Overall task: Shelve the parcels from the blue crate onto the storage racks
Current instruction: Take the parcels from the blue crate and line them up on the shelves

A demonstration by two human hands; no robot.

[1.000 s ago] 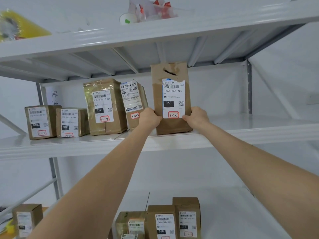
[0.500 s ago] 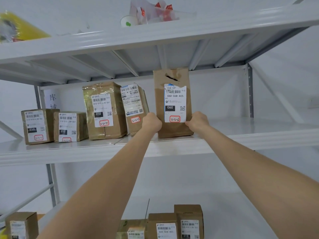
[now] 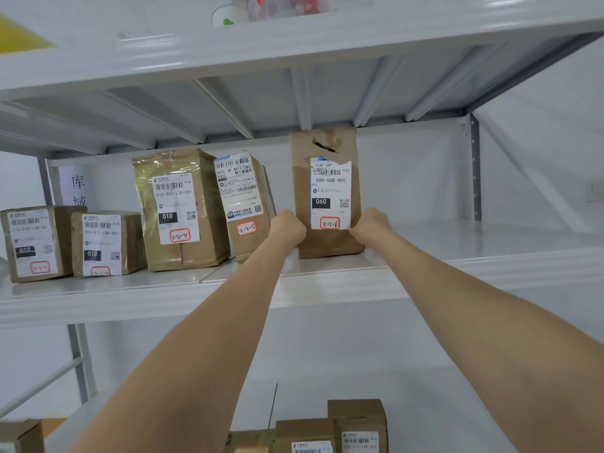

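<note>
Brown tall parcel upright on middle shelf, right of parcel 3-2-5 — my left hand and right hand grip its lower sides, fingers curled.

- The fingertips of the left hand and right hand are out of sight where they clasp the lower sides of the tall brown paper-wrapped parcel.
- Far left of that parcel, the red-ringed number on a small brown cardboard box is too blurred to read.
- Above the parcel, a yellow object and a white paper cup are cropped by the frame edges.
- Below the parcel, a pair of brown labelled boxes is cut off by the bottom edge.
</note>
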